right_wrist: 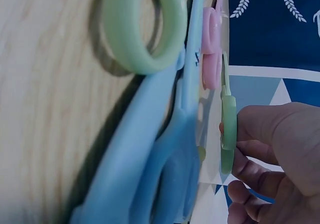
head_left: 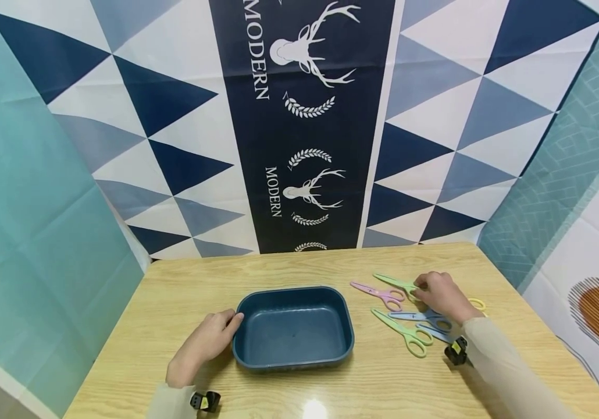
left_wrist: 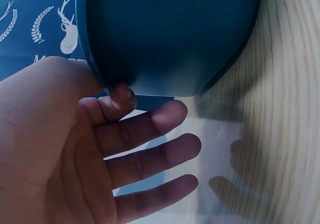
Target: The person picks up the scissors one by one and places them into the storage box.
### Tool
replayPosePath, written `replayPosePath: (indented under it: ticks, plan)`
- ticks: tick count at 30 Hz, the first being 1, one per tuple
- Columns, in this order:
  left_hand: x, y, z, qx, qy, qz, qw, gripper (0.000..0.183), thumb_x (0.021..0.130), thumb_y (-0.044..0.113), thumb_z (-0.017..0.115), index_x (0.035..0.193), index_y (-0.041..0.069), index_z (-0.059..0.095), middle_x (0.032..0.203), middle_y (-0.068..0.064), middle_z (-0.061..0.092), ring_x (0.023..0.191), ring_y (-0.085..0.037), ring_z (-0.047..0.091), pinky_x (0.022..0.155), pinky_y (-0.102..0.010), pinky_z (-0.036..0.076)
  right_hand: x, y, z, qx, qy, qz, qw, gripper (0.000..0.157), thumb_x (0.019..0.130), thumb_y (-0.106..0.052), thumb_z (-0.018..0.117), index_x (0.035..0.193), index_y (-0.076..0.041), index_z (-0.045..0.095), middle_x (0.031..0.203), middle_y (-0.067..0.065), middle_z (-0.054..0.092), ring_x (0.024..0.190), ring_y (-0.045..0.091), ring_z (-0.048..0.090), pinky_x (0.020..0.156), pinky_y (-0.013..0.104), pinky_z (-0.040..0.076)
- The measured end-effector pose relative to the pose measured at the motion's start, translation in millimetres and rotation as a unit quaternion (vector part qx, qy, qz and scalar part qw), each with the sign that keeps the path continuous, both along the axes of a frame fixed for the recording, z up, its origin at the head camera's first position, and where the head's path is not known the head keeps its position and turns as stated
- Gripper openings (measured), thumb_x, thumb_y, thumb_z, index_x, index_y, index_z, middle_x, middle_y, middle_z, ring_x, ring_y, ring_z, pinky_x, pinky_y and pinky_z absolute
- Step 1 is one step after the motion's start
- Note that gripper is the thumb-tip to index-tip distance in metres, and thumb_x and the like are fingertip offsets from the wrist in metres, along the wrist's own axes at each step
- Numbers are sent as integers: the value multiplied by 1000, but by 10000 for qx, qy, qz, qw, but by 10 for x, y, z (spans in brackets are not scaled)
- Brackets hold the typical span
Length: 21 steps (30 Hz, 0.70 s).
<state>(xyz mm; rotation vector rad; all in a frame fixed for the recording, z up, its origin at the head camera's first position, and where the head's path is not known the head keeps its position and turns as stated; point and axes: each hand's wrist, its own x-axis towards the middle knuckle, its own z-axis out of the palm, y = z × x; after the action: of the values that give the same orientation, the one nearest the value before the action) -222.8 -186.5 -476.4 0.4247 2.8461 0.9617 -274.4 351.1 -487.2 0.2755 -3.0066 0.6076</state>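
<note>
A dark blue plastic bin [head_left: 294, 340] sits on the table, its inside bare. My left hand [head_left: 207, 337] pinches the bin's left rim between thumb and index finger, and in the left wrist view the other fingers stretch out below. Over on the right, my right hand [head_left: 446, 295] pinches a handle of light green scissors [head_left: 394, 281], the blades pointing left. Pink scissors [head_left: 377, 290] lie just left of these. Nearer the front are blue scissors [head_left: 409, 316] and a second green pair [head_left: 395, 326]. A yellow handle [head_left: 478, 303] is partly hidden behind my right wrist.
The wooden table [head_left: 184, 279] ends at a patterned backdrop [head_left: 305, 128]. Another blue piece [head_left: 435, 333] lies under the front green scissors' handles, overlapping them. Teal hangings stand on both sides.
</note>
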Motion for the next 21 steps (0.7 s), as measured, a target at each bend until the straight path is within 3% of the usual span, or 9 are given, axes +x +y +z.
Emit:
replayPosePath:
  ticks: [6,21]
  plan:
    - [6,8,-11,-40,96,-4,9999,38,112,31,44,80,14,54,65,0,43,54,-12,40,56,-25,36,17,-28,47,-50,114,3,9999,22,93,-8,70,108,9,73,101,23,74,90,36,70,75,49,58]
    - [-15,31,-63,-166,193,129,9996,37,113,31,42,86,12,59,66,1,43,57,-11,42,57,-26,36,23,-125,180,-25,464,353,9983,22,94,-7,69,108,9,74,101,23,73,93,40,70,80,53,57]
